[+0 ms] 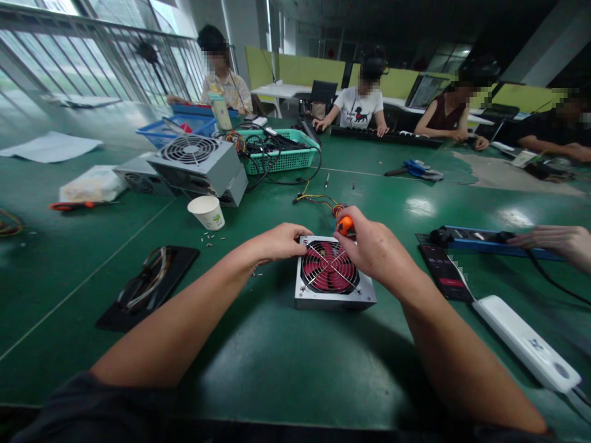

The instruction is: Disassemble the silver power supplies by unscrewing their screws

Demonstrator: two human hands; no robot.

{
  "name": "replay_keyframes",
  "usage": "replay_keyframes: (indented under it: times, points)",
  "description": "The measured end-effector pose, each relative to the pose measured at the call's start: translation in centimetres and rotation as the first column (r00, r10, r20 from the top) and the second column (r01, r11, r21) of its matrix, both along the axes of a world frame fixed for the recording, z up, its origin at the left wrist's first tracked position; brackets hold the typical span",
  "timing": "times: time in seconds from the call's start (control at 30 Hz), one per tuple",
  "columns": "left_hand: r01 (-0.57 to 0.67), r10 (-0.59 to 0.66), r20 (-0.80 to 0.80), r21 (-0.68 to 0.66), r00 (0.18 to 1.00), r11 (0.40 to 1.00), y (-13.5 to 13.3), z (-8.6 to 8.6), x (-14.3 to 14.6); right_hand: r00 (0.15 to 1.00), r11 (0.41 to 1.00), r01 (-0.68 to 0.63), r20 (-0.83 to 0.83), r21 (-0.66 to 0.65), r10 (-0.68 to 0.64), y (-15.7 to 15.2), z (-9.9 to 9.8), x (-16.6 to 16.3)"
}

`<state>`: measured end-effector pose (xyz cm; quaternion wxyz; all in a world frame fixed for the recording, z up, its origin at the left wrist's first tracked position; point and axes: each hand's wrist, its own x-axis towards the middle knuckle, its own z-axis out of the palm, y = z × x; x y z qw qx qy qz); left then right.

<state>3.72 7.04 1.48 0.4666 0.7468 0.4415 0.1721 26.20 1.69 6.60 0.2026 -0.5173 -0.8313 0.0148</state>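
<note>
A silver computer power supply [335, 303] lies on the green table with its red fan [329, 266] and wire guard facing up. My left hand [282, 242] grips its far left corner, thumb on the top face and fingers over the back edge. In my right hand [369, 243] is a screwdriver with an orange handle [345, 225], held above the far right part of the fan. The screwdriver's tip is hidden. Yellow, red and black cables [318, 198] run out behind the power supply. Small screws [257, 274] lie beside my left wrist.
A paper cup [206, 213] stands at left near several loose screws [209, 240]. Behind it are more power supplies [198, 166] and a green basket [281, 161] of cables. At right are a phone [443, 274], a white power strip [526, 341] and another person's hand [556, 241]. Pliers [415, 170] lie farther back.
</note>
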Motion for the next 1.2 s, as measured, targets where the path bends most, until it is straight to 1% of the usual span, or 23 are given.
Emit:
replay_keyframes:
  times: [0.13,0.33,0.53,0.63,0.77,0.93,1.07,1.2]
  points:
    - [-0.002,0.002,-0.007,0.022,1.000,1.000,0.1,-0.2,-0.1,1.000,1.000,-0.013,0.007,0.002,0.013,0.0,0.0,0.1]
    - [-0.047,0.047,-0.020,0.041,0.999,0.998,-0.1,0.0,0.0,0.999,1.000,0.025,0.030,0.019,-0.026,0.1,-0.1,0.2]
    - [-0.048,0.049,-0.016,0.028,0.999,0.998,0.0,-0.3,0.0,0.996,0.998,0.055,0.070,0.035,-0.058,0.3,0.1,0.4]
    - [-0.041,0.041,-0.010,0.004,0.999,0.999,-0.1,-0.1,0.1,0.995,0.997,0.073,0.067,0.035,-0.075,0.4,0.2,0.8]
    - [-0.037,0.037,-0.013,-0.008,0.999,0.999,-0.2,0.1,0.1,0.994,0.997,0.056,0.092,0.052,-0.061,0.1,0.1,0.6]
    - [-0.038,0.038,-0.017,0.011,0.999,0.999,0.1,-0.2,0.1,0.990,0.996,0.037,0.135,0.076,-0.047,-0.8,0.2,-0.4]
    - [-0.040,0.040,-0.015,-0.006,0.999,0.999,-0.1,0.0,0.2,0.990,0.996,0.047,0.130,0.075,-0.057,-1.4,0.3,-1.1]
    - [-0.035,0.035,0.006,-0.016,0.999,0.999,-0.5,0.4,0.4,0.994,0.996,0.064,0.082,0.064,-0.069,-1.0,0.3,-0.5]
